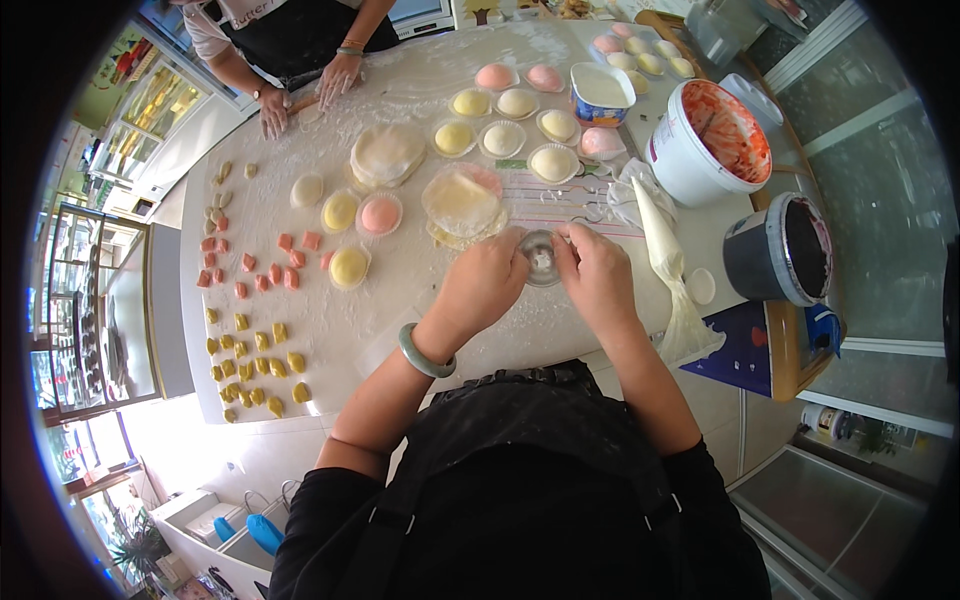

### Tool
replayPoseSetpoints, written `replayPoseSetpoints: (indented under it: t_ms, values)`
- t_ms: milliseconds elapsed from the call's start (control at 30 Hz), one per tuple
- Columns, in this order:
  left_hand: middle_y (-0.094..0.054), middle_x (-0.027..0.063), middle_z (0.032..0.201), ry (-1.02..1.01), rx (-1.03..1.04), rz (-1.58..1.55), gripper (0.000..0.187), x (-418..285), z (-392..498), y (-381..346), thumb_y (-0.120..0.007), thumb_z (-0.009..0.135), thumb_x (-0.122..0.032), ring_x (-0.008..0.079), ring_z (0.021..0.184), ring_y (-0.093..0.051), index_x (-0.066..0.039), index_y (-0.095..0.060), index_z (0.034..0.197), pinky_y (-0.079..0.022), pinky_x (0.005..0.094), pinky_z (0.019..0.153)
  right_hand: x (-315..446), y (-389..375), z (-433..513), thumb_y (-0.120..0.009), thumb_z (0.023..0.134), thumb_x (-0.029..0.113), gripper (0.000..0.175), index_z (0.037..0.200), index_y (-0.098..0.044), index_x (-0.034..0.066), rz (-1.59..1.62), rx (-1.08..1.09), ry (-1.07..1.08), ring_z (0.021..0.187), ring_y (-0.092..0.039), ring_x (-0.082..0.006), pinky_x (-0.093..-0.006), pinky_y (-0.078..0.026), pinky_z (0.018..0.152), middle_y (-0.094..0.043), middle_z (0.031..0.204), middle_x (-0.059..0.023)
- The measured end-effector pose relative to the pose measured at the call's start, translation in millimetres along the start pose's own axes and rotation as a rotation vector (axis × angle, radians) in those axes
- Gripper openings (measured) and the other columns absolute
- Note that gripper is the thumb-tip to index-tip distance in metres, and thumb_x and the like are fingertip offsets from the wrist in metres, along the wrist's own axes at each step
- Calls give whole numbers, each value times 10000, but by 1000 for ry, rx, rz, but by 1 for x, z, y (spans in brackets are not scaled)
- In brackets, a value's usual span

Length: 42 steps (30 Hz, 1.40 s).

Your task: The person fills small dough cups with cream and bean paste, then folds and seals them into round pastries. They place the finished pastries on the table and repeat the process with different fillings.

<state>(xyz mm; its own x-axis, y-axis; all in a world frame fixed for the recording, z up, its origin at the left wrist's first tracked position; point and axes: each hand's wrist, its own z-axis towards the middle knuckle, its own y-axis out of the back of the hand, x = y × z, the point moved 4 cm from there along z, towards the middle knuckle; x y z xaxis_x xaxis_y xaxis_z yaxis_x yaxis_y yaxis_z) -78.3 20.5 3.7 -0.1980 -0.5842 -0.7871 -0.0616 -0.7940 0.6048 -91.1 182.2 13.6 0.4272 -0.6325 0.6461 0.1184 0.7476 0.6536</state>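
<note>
Between my left hand (pixel 484 279) and my right hand (pixel 600 274) is a small round metal bowl (pixel 541 259), its rim pinched from both sides; something whitish shows at its bottom. Just beyond my left hand lies a stack of floured dough rounds (pixel 461 201), cream over pink. Another stack of pale rounds (pixel 387 154) sits farther off. Filled dough balls in paper cups, yellow (pixel 349 267), pink (pixel 379 215) and white (pixel 553 163), stand around the stacks. A filled piping bag (pixel 660 240) lies to the right of my right hand, beside a folded cloth (pixel 626 196).
Pink (pixel 291 278) and olive-green dough pieces (pixel 277 367) dot the left of the floured table (pixel 337 315). A co-worker's hands (pixel 337 81) press a rolling pin (pixel 304 103) at the far edge. On the right stand a white tub (pixel 660 161), a dark tub (pixel 757 251) and a plastic container (pixel 600 111).
</note>
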Motion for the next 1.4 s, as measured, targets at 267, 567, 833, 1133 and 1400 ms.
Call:
replayPoseSetpoints:
  t_ms: [267,567,833,1133,1400]
  values:
    - [-611,297,767,11,46,8,107,-2,7,-14,-518,930,-86,491,745,-604,13,-518,889,-460,568,662,4,14,-8,-659,899,94,128,1008,-648,28,-25,-58,-51,696,-657,-354,-424,-509,615,-673,796,-172]
    - [-591,287,731,-100,25,-90,136,-17,12,-23,-530,957,-120,491,712,-580,4,-517,904,-434,553,628,10,33,-18,-657,888,78,109,985,-658,28,-47,-186,-65,685,-650,-361,-431,-513,605,-668,785,-165]
    - [-608,270,714,-148,-7,-22,153,-33,14,-17,-529,968,-141,479,681,-595,0,-540,911,-456,549,610,15,43,-20,-665,879,73,112,980,-659,26,-36,-230,-74,690,-659,-354,-425,-521,605,-675,798,-164]
    - [-608,263,694,-234,-2,56,119,-34,16,-22,-532,940,-104,463,672,-615,9,-501,963,-474,548,609,12,45,-20,-669,875,74,97,963,-640,42,-39,-250,-85,660,-649,-358,-429,-506,575,-657,759,-161]
    - [-606,246,663,-210,-59,109,111,-41,17,-16,-546,940,-115,442,637,-617,-6,-526,946,-485,514,569,12,43,-18,-667,881,72,84,952,-629,49,-35,-280,-90,586,-628,-341,-420,-484,527,-626,681,-149]
